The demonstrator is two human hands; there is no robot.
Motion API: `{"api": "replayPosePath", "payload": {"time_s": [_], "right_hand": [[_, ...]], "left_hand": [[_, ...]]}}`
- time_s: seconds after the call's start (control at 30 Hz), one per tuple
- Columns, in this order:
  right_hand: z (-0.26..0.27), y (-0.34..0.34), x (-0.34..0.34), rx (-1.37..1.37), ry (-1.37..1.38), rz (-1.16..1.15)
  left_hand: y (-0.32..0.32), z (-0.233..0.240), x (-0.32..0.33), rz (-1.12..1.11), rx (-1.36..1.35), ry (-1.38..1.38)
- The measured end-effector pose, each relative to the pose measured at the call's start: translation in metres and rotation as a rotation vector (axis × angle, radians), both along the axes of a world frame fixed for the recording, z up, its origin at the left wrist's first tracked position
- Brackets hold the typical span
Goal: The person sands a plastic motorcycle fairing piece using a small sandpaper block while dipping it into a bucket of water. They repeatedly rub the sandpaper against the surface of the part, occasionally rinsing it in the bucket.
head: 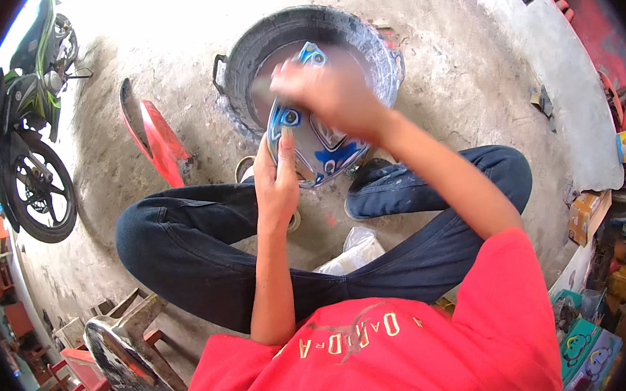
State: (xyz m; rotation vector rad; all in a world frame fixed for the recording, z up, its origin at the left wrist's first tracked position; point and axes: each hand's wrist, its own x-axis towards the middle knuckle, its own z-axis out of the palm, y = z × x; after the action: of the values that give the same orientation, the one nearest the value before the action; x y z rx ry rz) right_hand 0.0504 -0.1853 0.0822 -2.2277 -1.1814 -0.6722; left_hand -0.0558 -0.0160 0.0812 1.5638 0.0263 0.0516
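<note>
My left hand (276,179) grips a plastic panel (337,157), its thumb on the front face and the fingers along the left edge. The panel looks like motorcycle bodywork, grey with worn blue, black and white patches and round mounting holes. It is tilted over the near side of a round black basin (299,17) that holds murky, greyish water. My right hand (332,92) is blurred by motion and lies across the upper part of the panel, covering some of it. Whether anything is under its fingers cannot be made out.
A red panel (162,135) lies on the concrete floor left of the basin. Farther left stands a motorcycle (33,140). White plastic wrapping (356,253) sits between my legs. A worn chair (132,347) is at lower left; a cardboard box (588,218) is at right.
</note>
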Motion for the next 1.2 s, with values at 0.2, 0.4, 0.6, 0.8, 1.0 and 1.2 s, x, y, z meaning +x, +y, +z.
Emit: {"api": "replayPosePath", "payload": {"time_s": [0.2, 0.4, 0.6, 0.8, 1.0, 1.2], "right_hand": [[-0.005, -0.002, -0.007, 0.012, -0.013, -0.13], [-0.003, -0.015, 0.01, 0.076, 0.134, -0.325], [-0.004, -0.013, 0.004, 0.024, 0.146, -0.244], [-0.013, 0.01, -0.036, 0.038, 0.077, 0.008], [-0.019, 0.013, -0.031, 0.022, 0.108, -0.061], [-0.02, 0.019, -0.036, 0.016, 0.271, -0.046]], "left_hand": [[0.001, -0.012, -0.001, -0.021, -0.055, 0.073], [0.002, -0.009, -0.001, -0.055, -0.012, 0.035], [0.001, -0.01, 0.001, 0.004, -0.07, 0.07], [0.001, -0.015, 0.003, 0.069, -0.082, 0.058], [-0.005, -0.019, 0.003, 0.152, -0.356, 0.111], [-0.002, -0.017, 0.005, 0.264, -0.557, 0.213]]}}
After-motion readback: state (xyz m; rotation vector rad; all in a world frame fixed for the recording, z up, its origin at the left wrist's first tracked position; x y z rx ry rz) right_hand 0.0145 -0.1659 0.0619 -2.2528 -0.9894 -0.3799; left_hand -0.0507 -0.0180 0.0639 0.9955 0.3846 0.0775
